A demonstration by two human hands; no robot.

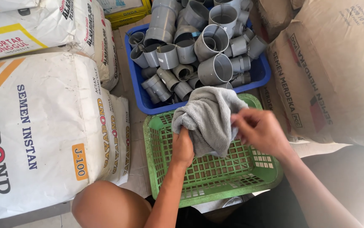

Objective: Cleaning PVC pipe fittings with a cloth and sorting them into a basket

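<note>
Two hands are bunching a grey terry cloth [209,120] above the green lattice basket [215,181]: I'm seeing my left hand [182,148] fisted underneath, my right hand [260,130] pinching its edge. Soft, light, floppy, probably wrapping something I can't see; gathered folds are gripping best.

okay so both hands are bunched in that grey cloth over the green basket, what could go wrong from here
1. The grey cloth hides whatever it wraps; held only through loose folds by the left hand and right hand, it might slip into the green basket.
2. The grey pipe fittings are heaped above the blue bin rim beside the hands; a bump could tumble some out.
3. The cloth's hanging edge may snag in the basket's open mesh.
</note>
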